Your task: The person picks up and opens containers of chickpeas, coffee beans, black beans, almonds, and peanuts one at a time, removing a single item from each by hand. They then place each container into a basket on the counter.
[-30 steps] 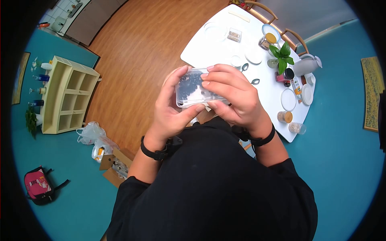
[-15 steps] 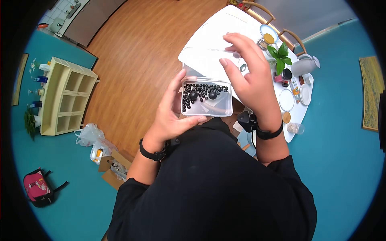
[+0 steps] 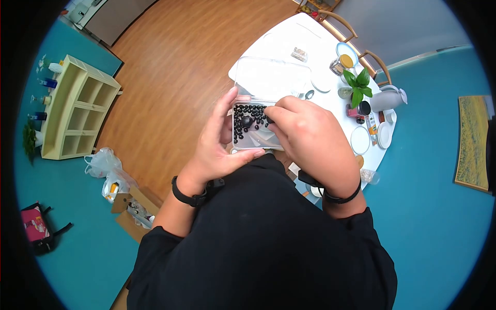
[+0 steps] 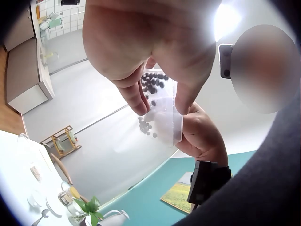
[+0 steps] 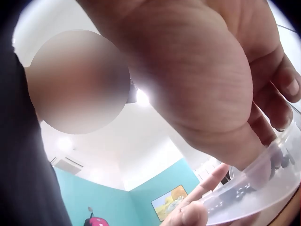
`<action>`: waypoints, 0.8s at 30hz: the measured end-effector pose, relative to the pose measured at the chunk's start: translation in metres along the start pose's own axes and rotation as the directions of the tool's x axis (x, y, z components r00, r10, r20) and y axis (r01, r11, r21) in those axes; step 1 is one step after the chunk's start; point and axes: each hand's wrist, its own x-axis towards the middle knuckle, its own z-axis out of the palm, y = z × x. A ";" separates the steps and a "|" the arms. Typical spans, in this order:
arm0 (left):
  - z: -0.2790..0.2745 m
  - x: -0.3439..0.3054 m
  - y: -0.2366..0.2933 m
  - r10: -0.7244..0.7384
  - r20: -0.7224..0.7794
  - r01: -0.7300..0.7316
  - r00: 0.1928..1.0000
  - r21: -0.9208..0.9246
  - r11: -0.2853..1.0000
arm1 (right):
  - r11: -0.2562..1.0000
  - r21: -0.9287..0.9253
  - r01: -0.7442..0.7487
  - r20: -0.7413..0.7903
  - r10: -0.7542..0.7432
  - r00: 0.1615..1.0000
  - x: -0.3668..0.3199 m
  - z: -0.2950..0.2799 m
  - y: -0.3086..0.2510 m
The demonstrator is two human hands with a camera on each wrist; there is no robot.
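Head view: we observe a clear container (image 3: 257, 138) held in the air in front of the dark-clothed torso, near the corner of the white table (image 3: 281, 39). Its transparent lid (image 3: 274, 77) stands open at the far edge. Small black pieces (image 3: 253, 109) are gathered mostly at the far and left sides of the interior, with one larger round black piece (image 3: 247, 122) among them.

We note that the left hand (image 3: 214, 142) grips the container, the thumb along the near edge and the fingers at the left side. The right hand (image 3: 312, 132) reaches in from the right, fingers bent downward into the container; we cannot tell whether the fingertips pinch a piece. In the right wrist view we see part of its thumb through the translucent wall.

On the table we find a spoon (image 3: 309, 95), a leafy plant (image 3: 357, 85), a grey pitcher (image 3: 385, 101) and a jar with a yellow lid (image 3: 342, 63). At left we identify a cream shelf unit (image 3: 77, 111) and a plastic bag (image 3: 105, 164).
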 end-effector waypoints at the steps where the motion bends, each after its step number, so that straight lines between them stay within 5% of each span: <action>1: -0.001 -0.001 0.000 -0.001 -0.005 0.001 1.000 0.001 1.000 | 1.000 -0.009 -0.002 0.023 0.003 1.000 0.001 0.000 0.001; 8: -0.001 -0.001 -0.001 -0.079 -0.062 0.074 0.995 -0.072 0.995 | 0.995 0.097 -0.028 -0.011 0.029 1.000 0.009 -0.002 0.000; 10: -0.003 0.000 -0.002 -0.067 -0.073 0.061 0.995 -0.081 0.995 | 0.974 0.220 0.048 -0.131 -0.020 0.991 0.010 -0.002 0.005; 14: -0.010 0.001 0.001 0.013 -0.062 -0.017 0.998 -0.067 0.998 | 0.861 0.508 -0.037 -0.077 0.088 0.993 0.003 -0.013 0.013; 16: -0.008 0.001 0.000 0.012 -0.077 -0.017 0.997 -0.063 0.998 | 0.346 0.925 -0.155 0.054 0.283 0.958 -0.007 -0.002 0.026; 17: -0.009 0.001 0.000 -0.002 -0.087 -0.004 0.996 -0.068 0.998 | -0.031 0.988 -0.151 0.154 0.162 0.975 -0.010 0.004 0.042; 20: -0.010 0.001 -0.001 -0.006 -0.090 0.001 0.996 -0.062 0.998 | -0.588 0.801 -0.108 0.208 0.105 0.973 -0.008 0.025 0.043; 24: -0.010 0.002 -0.002 0.003 -0.098 -0.008 0.995 -0.049 0.999 | -0.661 0.744 -0.101 0.243 0.127 0.962 -0.010 0.035 0.045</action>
